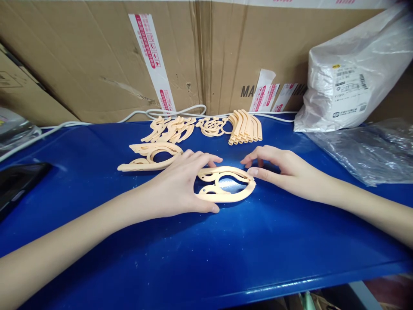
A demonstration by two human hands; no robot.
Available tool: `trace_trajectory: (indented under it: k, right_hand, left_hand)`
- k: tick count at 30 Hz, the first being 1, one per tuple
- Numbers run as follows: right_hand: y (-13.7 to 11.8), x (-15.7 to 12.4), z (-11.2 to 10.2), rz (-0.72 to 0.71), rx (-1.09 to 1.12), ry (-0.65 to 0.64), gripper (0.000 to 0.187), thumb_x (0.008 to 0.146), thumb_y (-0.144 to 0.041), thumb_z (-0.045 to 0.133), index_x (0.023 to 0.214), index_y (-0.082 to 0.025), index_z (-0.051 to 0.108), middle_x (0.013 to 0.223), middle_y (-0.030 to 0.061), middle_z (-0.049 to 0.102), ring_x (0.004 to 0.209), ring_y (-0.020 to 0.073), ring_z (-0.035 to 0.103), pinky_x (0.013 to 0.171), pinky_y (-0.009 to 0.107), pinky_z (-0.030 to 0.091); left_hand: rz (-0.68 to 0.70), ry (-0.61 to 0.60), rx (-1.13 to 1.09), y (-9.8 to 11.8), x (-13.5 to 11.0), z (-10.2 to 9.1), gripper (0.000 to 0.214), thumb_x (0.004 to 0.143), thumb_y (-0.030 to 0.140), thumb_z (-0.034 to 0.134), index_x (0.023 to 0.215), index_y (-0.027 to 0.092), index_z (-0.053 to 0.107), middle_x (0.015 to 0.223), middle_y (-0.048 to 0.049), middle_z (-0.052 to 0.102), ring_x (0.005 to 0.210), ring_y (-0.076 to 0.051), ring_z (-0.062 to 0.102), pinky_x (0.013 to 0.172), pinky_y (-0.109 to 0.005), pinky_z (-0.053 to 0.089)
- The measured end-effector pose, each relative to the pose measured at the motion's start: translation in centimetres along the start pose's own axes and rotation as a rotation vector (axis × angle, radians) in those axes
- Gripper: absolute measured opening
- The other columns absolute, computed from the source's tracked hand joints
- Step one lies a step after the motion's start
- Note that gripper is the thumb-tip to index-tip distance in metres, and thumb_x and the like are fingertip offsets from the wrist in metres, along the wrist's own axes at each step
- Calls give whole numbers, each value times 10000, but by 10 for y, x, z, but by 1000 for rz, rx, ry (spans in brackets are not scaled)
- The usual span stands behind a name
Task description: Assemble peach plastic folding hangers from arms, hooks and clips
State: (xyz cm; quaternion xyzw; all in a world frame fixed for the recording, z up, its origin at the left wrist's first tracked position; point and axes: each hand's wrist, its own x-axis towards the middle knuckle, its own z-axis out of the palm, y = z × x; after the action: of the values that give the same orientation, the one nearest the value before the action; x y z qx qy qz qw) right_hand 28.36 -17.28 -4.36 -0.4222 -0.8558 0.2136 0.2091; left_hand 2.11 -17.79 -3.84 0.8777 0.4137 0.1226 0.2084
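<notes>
A flat peach-coloured plastic piece (226, 186) with curved cut-outs lies on the blue table (206, 249). My left hand (180, 185) curls round its left end, thumb at the near edge and fingers over the far edge. My right hand (284, 172) touches its right end with thumb and fingertips. Both hands pinch the piece while it rests flat. A similar peach piece (151, 156) lies just behind my left hand.
Further back lie more peach parts: a loose heap (174, 128), a curly piece (213, 126) and a stack of curved strips (245, 126). Cardboard boxes (97, 56) form a wall behind. White cable (97, 122), plastic bags (351, 73), a dark phone (16, 181) at left.
</notes>
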Motion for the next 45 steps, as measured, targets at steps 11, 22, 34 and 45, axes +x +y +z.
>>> trace_trajectory:
  k: [11,22,34,45]
  right_hand:
    - [-2,4,-5,236,472,-168,287,815,-468,636,792,-185,595,727,-17,533,659,118,468,586,257,353]
    - [-8,4,-6,331,589,-209,296,788,-477,648,815,-182,657,727,-11,520,660,119,426,613,277,332]
    - [-8,2,-3,353,617,-197,285,794,-474,654,786,-188,642,695,-28,485,631,108,391,582,272,295]
    - [-8,1,-1,370,619,-186,300,790,-483,657,772,-184,646,714,-12,543,639,112,427,590,273,326]
  left_hand:
    - [255,233,134,2,-2,0,580,826,219,653,1348,221,399,1318,-73,441,1239,-221,418,1056,-381,355]
    - [256,245,177,-3,1,1,834,729,667,644,1366,194,391,1327,-104,483,1214,-265,456,1038,-420,372]
    - [379,311,451,-4,-2,4,757,812,625,588,1349,113,441,1309,-134,541,1139,-277,526,935,-388,406]
    - [470,383,675,-8,2,5,825,845,687,455,1339,27,475,1272,-170,599,1109,-291,573,888,-393,412]
